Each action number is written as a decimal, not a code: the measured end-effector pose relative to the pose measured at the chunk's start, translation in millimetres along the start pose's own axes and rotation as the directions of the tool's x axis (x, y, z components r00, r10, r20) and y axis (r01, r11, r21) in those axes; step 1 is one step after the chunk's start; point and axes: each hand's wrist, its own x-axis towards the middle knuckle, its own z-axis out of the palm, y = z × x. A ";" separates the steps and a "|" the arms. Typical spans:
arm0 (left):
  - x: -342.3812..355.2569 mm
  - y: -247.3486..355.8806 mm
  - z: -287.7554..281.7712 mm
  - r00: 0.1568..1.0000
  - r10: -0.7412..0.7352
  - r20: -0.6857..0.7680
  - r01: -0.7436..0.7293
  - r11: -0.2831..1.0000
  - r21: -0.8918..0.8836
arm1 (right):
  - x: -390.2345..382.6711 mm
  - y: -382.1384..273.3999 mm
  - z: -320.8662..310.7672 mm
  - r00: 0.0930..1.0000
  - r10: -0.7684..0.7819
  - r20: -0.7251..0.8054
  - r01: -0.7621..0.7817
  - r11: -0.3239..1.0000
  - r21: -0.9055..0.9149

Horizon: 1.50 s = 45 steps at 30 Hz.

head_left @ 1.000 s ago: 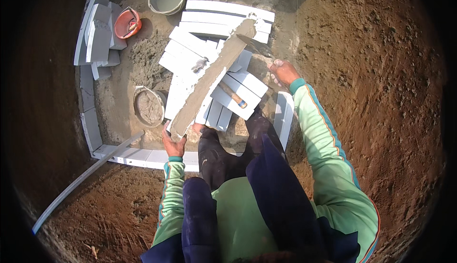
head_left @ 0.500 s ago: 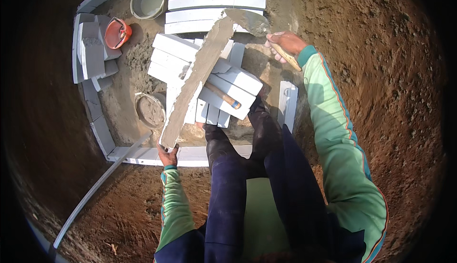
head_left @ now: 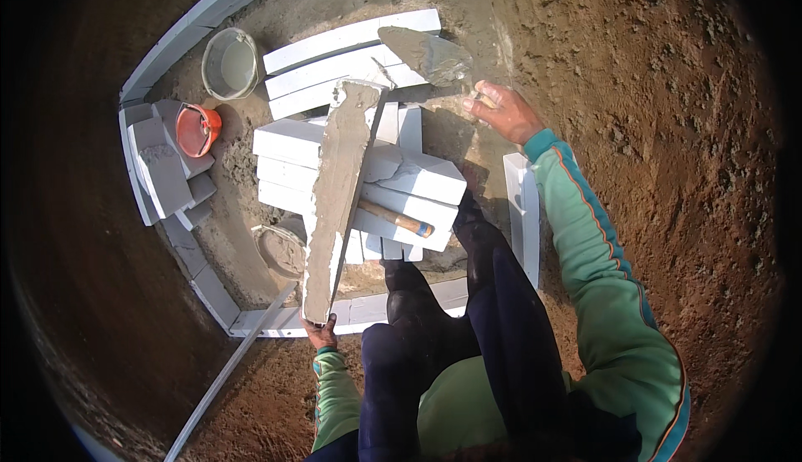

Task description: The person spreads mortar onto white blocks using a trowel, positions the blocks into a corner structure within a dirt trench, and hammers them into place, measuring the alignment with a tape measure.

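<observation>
Two hands are busy over a pit of brown earth. The left hand (head_left: 320,331) is closed on the near end of a long white block (head_left: 338,203), holding it lengthwise so that it runs away from the person above a stack of white blocks (head_left: 418,180). The block's upper face is smeared with grey mortar. The right hand (head_left: 505,113), at the end of a green sleeve (head_left: 597,253), grips the handle of a trowel (head_left: 428,57) whose blade is coated in grey mortar and sits just beyond the far end of the held block, over a row of flat white blocks (head_left: 334,61); whether blade and block touch cannot be told.

On the stack lies a tool with a wooden handle (head_left: 397,218), just right of the held block. A grey bucket (head_left: 229,63) stands at the far left of the pit, with a small orange bucket (head_left: 199,129) near it, beside some grey blocks (head_left: 163,174). A round grey pan (head_left: 280,249) sits on the sandy floor just left of the held block. A low wall of white blocks (head_left: 267,322) edges the near side, and one upright white block (head_left: 522,211) stands by the person's dark boots (head_left: 476,236). A thin metal bar (head_left: 225,374) slants across the earth at lower left.
</observation>
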 end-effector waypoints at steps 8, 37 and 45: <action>3.3 -1.0 3.9 0.998 -0.015 -0.067 0.023 0.994 0.107 | 27.3 13.5 16.9 0.651 -0.098 0.753 -0.606 0.529 0.593; 9.3 -15.9 3.3 0.996 -0.068 -0.049 0.071 0.996 0.056 | -26.3 68.9 83.5 0.958 -0.255 -0.129 0.256 0.967 -0.011; 13.5 -15.6 8.6 0.996 -0.082 -0.043 0.082 0.997 0.003 | 94.2 32.9 47.4 0.519 -0.096 0.849 -0.706 0.512 0.489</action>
